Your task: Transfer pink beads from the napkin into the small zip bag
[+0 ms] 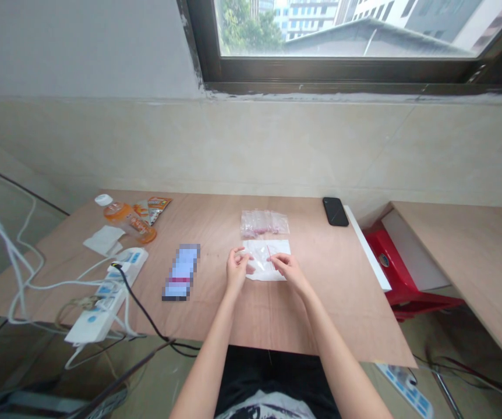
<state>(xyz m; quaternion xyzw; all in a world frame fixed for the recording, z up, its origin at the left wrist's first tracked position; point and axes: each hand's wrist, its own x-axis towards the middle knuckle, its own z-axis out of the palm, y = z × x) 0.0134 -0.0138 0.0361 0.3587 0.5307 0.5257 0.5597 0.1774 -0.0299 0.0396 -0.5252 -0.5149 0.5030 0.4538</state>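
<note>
My left hand (237, 269) and my right hand (288, 268) meet over a small clear zip bag (260, 263) with a red strip, held just above a white sheet of paper (277, 249) on the wooden table (251, 317). Both hands pinch the bag's edges, the left at its left side and the right at the red strip. A pile of more clear zip bags (263, 222) lies just beyond the paper. What is inside the held bag is too small to make out.
A black phone (335, 210) lies at the far right. A blurred phone (181, 272) lies left of my hands. A power strip (108, 294) with cables, an orange drink bottle (127, 219), a tissue (103, 240) and a snack packet (155, 207) sit left. A red stool (402, 273) stands right.
</note>
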